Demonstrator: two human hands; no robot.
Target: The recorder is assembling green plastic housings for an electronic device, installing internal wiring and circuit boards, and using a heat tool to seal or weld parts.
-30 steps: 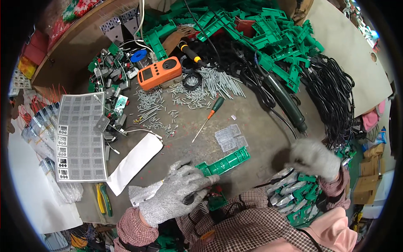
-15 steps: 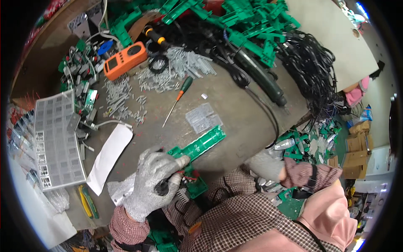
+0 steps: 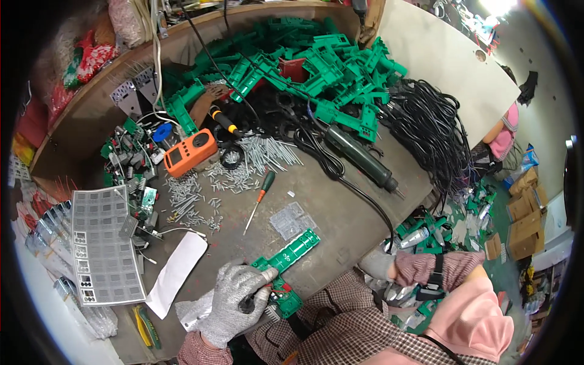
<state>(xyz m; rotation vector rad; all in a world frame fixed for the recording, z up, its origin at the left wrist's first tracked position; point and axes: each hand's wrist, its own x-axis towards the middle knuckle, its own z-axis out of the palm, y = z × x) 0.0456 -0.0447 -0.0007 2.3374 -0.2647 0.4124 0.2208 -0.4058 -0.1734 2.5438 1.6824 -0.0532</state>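
Near the table's front edge, my left hand (image 3: 230, 307) wears a grey glove and is closed on a long green plastic housing (image 3: 298, 248). Thumb and fingers pinch the housing around its middle. Red wires (image 3: 281, 288) show at its lower part, beside the fingertips. A small dark round thing (image 3: 246, 303) shows by the palm; its kind is unclear. Off the table's right edge, my right hand (image 3: 377, 264), also gloved, reaches down beside clear-wrapped parts (image 3: 398, 293); its fingers are hidden. Just beyond the housing lie clear flat plastic pieces (image 3: 292, 220).
A green-handled screwdriver (image 3: 260, 194), loose screws (image 3: 267, 153), an orange meter (image 3: 190, 152) and a dark electric screwdriver (image 3: 359, 158) lie farther back. Green housings (image 3: 328, 67) are heaped behind; black cables (image 3: 426, 121) pile up right. A white paper strip (image 3: 176, 274) and cutters (image 3: 146, 327) lie left.
The head view has tilted up, so the table sits lower in the picture and more of the back shows. My left hand keeps its hold on the housing; my right stays off the table's edge.
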